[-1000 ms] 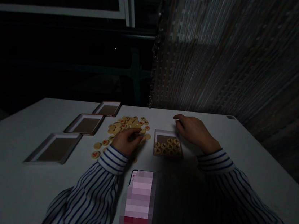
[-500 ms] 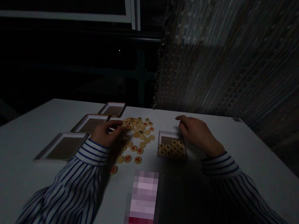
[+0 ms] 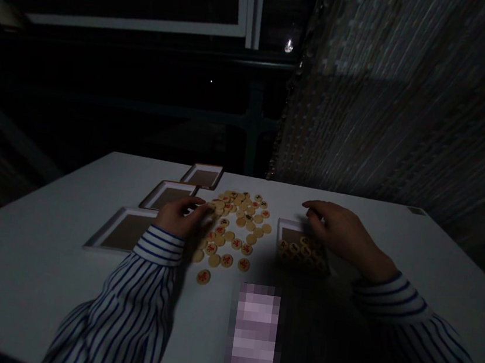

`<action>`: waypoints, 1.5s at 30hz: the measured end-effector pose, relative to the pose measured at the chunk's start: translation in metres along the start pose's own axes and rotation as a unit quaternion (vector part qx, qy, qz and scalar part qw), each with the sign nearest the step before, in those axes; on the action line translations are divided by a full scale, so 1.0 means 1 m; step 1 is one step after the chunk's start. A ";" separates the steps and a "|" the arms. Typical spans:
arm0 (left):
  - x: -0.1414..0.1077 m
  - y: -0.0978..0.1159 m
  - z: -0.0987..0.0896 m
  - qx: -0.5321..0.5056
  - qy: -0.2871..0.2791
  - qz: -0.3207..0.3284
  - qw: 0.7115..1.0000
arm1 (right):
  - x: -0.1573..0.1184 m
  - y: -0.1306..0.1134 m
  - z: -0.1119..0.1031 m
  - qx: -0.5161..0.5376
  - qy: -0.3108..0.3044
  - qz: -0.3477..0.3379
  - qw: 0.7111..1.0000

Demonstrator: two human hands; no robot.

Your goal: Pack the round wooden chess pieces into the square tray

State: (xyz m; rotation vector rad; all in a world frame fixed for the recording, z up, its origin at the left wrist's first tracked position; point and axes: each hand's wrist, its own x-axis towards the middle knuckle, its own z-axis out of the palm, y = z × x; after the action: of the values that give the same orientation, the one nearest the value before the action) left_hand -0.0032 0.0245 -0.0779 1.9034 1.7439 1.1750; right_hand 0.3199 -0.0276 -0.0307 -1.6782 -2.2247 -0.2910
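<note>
At the left edge of a spread of round wooden xiangqi pieces [image 3: 226, 260], my left hand [image 3: 178, 216] has thumb and forefinger closed on a piece [image 3: 211, 206]. Red or dark characters show on some pieces; others look plain. My right hand [image 3: 342, 232] hovers palm down by the far right corner of a shallow box [image 3: 281, 229], fingers stretched out and nothing visible in them. Several pieces with dark characters [image 3: 294, 248] lie in the near part of that box, partly in shadow.
Three shallow trays stand in a slanting row on the left: a near one [image 3: 119, 231], a middle one [image 3: 167, 197] and a far one [image 3: 202, 176]. The white table [image 3: 42, 227] ends before a dark window and a bead curtain [image 3: 367, 102].
The view has swung left, so the table sits further right in the picture. My left hand has drawn slightly left against the pieces. My right hand has lowered a little beside the box.
</note>
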 end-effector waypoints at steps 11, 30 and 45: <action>-0.004 -0.005 0.013 0.185 -0.044 0.127 0.974 | 0.008 -0.026 0.006 0.027 0.003 -0.069 0.997; -0.019 0.018 0.043 0.255 -0.012 0.088 0.963 | 0.044 -0.088 0.038 0.022 -0.133 -0.129 0.983; -0.016 0.017 0.048 0.258 -0.038 0.070 0.963 | 0.039 -0.085 0.035 0.025 -0.119 -0.138 0.983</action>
State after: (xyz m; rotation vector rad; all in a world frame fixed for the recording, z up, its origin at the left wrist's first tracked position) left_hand 0.0449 0.0205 -0.1011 2.3571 2.0471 0.7135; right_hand 0.2234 -0.0039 -0.0443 -1.4427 -2.6224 -0.1023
